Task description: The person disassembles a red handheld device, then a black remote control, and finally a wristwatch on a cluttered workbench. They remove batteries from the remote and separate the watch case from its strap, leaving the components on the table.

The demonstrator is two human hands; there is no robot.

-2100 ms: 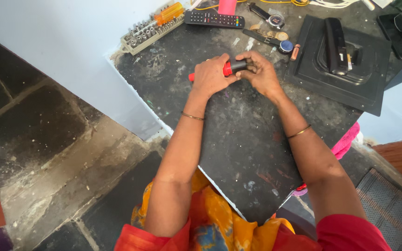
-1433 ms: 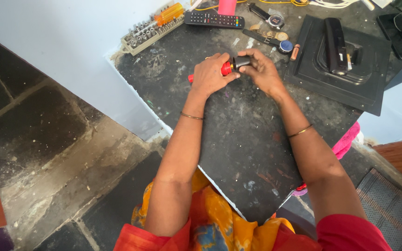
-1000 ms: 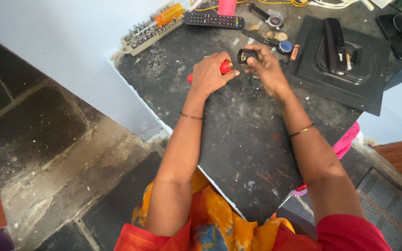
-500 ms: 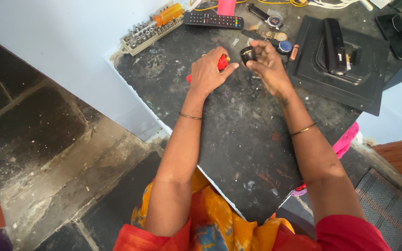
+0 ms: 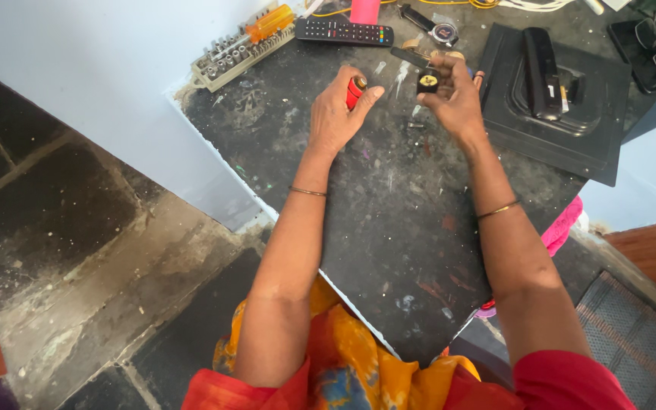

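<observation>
My left hand (image 5: 337, 110) grips a small red cylinder-shaped body (image 5: 354, 90) with a brass-coloured end that points up and away. My right hand (image 5: 453, 97) holds a small black cap-like piece (image 5: 427, 80) with a yellowish spot, a short way to the right of the red body. The two parts are apart, above a dark, scuffed worktop (image 5: 389, 228). Both wrists wear thin bangles.
A black remote control (image 5: 345, 32), a bit set with an orange-handled driver (image 5: 246, 45) and a wristwatch (image 5: 436, 29) lie at the far edge. A black moulded panel (image 5: 556, 99) carrying a long black part sits to the right, with sunglasses (image 5: 653, 53) beyond.
The black piece was joined to the red body; my right hand has pulled it off and lifted it to the right. Both hands rose slightly away from me.
</observation>
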